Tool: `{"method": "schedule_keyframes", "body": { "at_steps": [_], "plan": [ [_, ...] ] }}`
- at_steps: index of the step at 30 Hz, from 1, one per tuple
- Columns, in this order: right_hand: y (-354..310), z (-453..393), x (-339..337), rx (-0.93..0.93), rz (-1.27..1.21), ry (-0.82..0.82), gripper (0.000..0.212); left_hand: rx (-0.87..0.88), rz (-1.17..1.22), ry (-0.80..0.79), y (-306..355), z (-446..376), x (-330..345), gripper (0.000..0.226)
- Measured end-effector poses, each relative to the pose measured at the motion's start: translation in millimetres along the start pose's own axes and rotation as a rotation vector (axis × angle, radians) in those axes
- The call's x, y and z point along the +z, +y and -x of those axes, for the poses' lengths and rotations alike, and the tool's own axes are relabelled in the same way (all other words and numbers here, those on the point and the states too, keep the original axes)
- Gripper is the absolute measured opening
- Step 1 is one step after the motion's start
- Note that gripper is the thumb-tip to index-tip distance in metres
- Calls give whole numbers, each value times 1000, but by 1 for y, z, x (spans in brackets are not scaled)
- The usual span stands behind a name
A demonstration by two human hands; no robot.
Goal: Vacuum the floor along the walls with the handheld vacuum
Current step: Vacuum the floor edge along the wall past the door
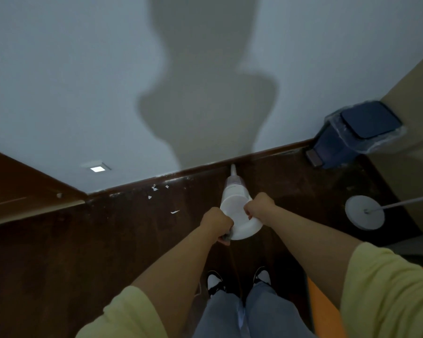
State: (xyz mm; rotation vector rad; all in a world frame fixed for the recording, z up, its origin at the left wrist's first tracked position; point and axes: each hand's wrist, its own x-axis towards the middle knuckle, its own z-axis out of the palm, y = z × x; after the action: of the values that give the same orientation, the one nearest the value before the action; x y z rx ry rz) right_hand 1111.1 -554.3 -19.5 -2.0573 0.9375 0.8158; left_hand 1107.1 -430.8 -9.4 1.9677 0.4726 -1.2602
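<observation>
Both hands hold the white handheld vacuum [237, 211], its nozzle at the foot of the wall.

The left hand [217, 224] and right hand [259, 206] have fingers curled tight around its body. Sweeping along the dark brown baseboard [200, 170] seems in progress. Left of the fingers lie white paper scraps [154, 187], probably next; right stand a round white lamp base [364, 212] and, farther, a dark blue pedal bin [352, 132], which may block the nozzle.
</observation>
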Motion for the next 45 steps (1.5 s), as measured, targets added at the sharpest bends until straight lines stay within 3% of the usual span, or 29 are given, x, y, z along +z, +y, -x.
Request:
{"method": "schedule_keyframes", "body": {
  "at_steps": [14, 23, 45],
  "plan": [
    [-19, 15, 22, -10, 5, -28, 43, -4, 1, 43, -16, 13, -27, 41],
    [-1, 1, -4, 32, -51, -17, 41, 37, -70, 17, 7, 7, -6, 38],
    [78, -111, -204, 158, -247, 175, 44, 146, -192, -69, 205, -61, 138, 37]
  ]
}}
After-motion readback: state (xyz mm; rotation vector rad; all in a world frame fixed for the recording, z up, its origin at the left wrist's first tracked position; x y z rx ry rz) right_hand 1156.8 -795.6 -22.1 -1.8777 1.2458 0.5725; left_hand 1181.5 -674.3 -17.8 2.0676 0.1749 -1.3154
